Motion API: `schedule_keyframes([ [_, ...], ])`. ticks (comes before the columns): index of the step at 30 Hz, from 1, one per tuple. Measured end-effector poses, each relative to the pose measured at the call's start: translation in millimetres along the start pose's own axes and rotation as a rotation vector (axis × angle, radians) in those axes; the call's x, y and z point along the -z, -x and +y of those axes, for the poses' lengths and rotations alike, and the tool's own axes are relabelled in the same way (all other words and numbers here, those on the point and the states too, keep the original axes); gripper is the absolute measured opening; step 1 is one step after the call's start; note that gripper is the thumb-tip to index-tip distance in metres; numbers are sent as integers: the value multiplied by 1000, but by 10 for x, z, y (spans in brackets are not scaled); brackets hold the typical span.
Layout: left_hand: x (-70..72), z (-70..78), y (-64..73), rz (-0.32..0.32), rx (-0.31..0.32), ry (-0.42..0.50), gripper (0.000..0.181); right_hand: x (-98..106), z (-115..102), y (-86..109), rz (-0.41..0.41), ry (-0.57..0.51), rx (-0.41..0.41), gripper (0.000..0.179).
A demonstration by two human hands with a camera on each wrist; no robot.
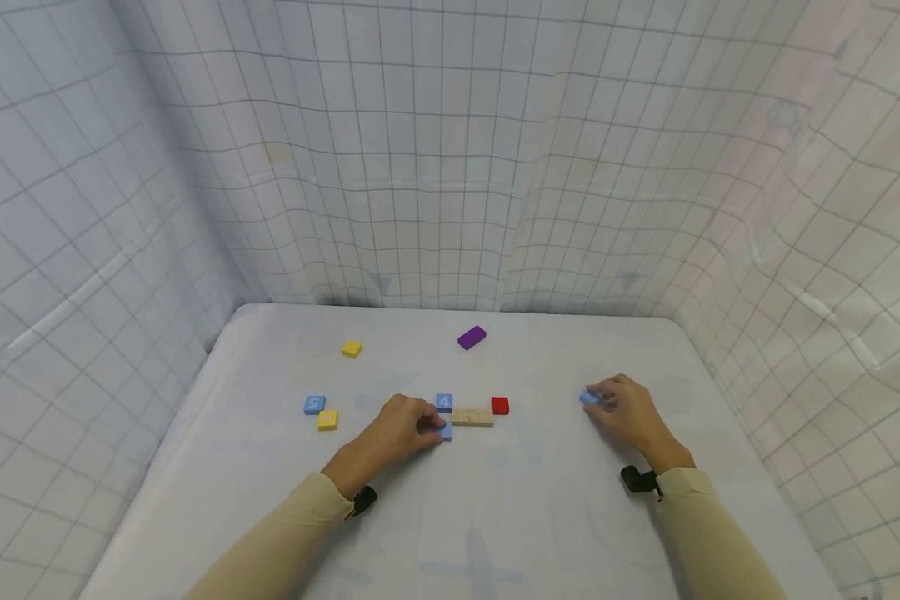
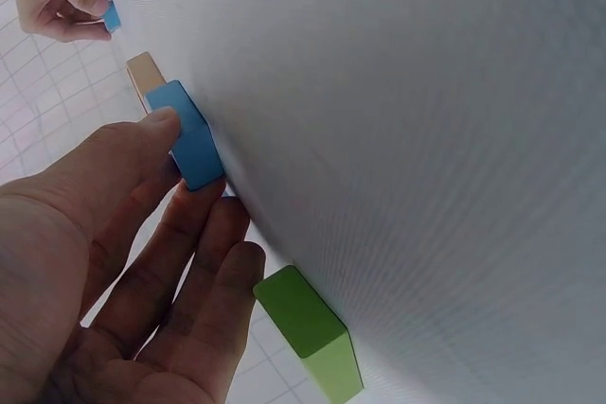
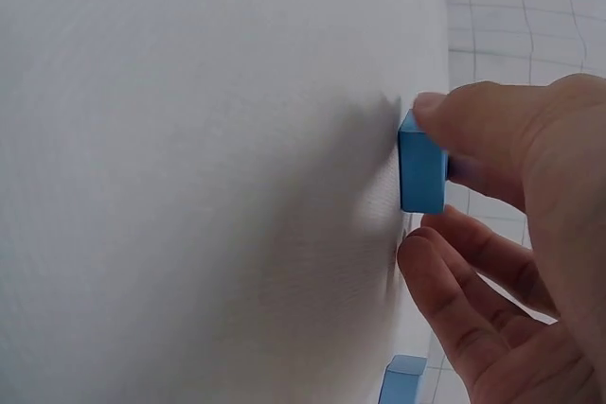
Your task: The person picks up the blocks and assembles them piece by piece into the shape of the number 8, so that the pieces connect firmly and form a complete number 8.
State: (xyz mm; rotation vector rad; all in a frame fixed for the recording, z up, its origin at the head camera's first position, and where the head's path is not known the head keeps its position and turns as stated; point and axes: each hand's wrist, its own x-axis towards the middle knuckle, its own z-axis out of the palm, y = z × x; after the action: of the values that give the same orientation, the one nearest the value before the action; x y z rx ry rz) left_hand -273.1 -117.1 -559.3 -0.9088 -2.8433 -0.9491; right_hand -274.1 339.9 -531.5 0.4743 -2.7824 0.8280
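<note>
Hands sit well apart in the head view, both low over the white desk (image 1: 540, 517). Your left hand (image 1: 401, 427) is closed to a narrow gap, thumb and fingertips at the edges of a plain-looking blue block (image 1: 446, 432). That block lies just on the near side of a blue block marked 4 (image 1: 444, 402), beside the left end of a pale wooden block (image 1: 472, 417). A small red block (image 1: 500, 406) is by the wooden block's right end. Your right hand (image 1: 626, 412), well off to the right, pinches a second small blue block (image 1: 590, 397) between thumb and finger. To the left lie a blue block with a white numeral (image 1: 315, 405) and a yellow block (image 1: 327, 420); another yellow block (image 1: 352, 348) and a purple block (image 1: 472, 337) are farther back.

In the left wrist view, your thumb presses one edge of the blue block and a fingertip meets the opposite edge, while your remaining fingers curl loosely below. A green block (image 2: 305, 319) stands near those fingers.

In the right wrist view, your thumb lies on the upper edge of the smooth, square-edged blue block, with a finger partly hidden behind it. The other fingers are bent and apart below; you cannot tell whether the block touches the desk.
</note>
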Motion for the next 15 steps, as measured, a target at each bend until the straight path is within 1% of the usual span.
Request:
schedule_keyframes([
  [2, 106, 165, 14, -21, 33, 7, 15, -5, -2, 12, 1, -7, -16, 26],
  [5, -29, -18, -20, -7, 28, -6, 15, -16, -5, 28, 6, -15, -34, 25],
  [6, -41, -16, -25, -13, 51, -16, 17, -20, -4, 32, 9, -16, -34, 25],
  [7, -52, -18, -26, -18, 60, -24, 17, -25, -4, 35, 12, -18, -34, 25],
  [9, -170, -182, -49, -12, 52, -38, 18, -33, 1, 35, 17, -21, -31, 24],
  [10, -139, -142, -26, -6, 34, -60, 20, -36, 3, 31, 18, -22, -26, 24],
  [11, -138, -148, -24, -9, 29, -59, 20, -39, 6, 26, 20, -20, -22, 24],
  [15, -107, -139, -36, -16, 38, -35, 19, -18, -13, -4, 16, -19, -20, 24],
])
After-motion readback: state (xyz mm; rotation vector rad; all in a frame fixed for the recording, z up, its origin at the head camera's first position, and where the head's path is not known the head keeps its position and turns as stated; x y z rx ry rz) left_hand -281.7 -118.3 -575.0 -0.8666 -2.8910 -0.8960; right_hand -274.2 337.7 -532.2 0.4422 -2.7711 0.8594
